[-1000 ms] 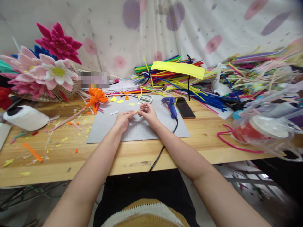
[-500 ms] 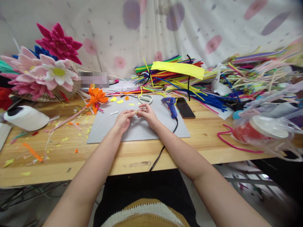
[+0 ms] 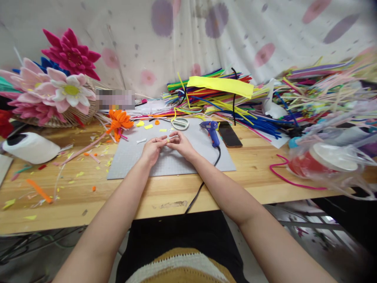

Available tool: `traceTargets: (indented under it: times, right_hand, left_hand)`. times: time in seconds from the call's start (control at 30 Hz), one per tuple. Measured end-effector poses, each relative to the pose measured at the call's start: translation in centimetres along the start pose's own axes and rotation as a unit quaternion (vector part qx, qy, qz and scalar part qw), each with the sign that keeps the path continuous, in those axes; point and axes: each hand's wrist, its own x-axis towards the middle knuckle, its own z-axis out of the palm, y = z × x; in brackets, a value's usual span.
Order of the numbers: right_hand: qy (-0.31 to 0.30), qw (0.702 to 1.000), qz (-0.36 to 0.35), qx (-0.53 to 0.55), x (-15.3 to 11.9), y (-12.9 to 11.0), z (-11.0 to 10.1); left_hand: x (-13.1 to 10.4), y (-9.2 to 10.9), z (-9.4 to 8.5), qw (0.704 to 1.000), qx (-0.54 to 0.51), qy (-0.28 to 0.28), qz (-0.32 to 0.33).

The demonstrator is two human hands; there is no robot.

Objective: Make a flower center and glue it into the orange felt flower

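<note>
Over the grey cutting mat point(image 3: 188, 159), my left hand point(image 3: 152, 150) and my right hand point(image 3: 182, 146) meet at the fingertips. Both pinch a tiny pale yellowish piece point(image 3: 168, 140), mostly hidden by the fingers, so its kind is unclear. Beyond the hands lie scissors point(image 3: 180, 124) with pale handles. A small white piece point(image 3: 141, 141), narrow in its middle, rests left of my left hand. Yellow scraps point(image 3: 149, 126) are scattered at the mat's far edge. To the right of my right hand a blue hot glue gun point(image 3: 211, 131) lies on the mat.
A phone point(image 3: 230, 134) lies right of the glue gun, whose black cord point(image 3: 194, 199) runs off the front edge. Bundled pipe cleaners point(image 3: 206, 98) fill the back. At left are an orange flower point(image 3: 119, 122), a white thread cone point(image 3: 32, 148) and fuzzy flowers point(image 3: 72, 90).
The right fingers have curled in slightly closer around the small piece. Both hands stay in nearly the same spot; the whole view has shifted very slightly.
</note>
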Motion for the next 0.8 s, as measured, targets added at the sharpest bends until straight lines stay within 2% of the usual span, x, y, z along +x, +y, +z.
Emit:
traceTargets:
  times: [0.13, 0.3, 0.43, 0.57, 0.8]
  right_hand:
    - [0.020, 1.000, 0.001, 0.006, 0.04, -0.01, -0.10]
    - [0.039, 0.999, 0.010, 0.014, -0.03, -0.12, -0.21]
    - [0.026, 1.000, 0.016, 0.003, -0.05, -0.03, -0.12]
    - [0.008, 1.000, 0.007, -0.015, 0.00, 0.12, -0.09]
    - [-0.005, 1.000, -0.007, -0.016, 0.01, 0.18, -0.02]
  left_hand:
    - [0.00, -0.11, 0.12, 0.998, 0.053, 0.015, -0.007]
    - [0.14, -0.29, -0.06, 0.998, 0.065, 0.016, 0.002]
    - [0.23, -0.54, -0.27, 0.996, 0.085, 0.017, 0.037]
    - [0.10, -0.52, -0.13, 0.994, 0.093, 0.039, 0.033]
    - [0.02, -0.36, 0.01, 0.996, 0.066, 0.032, 0.048]
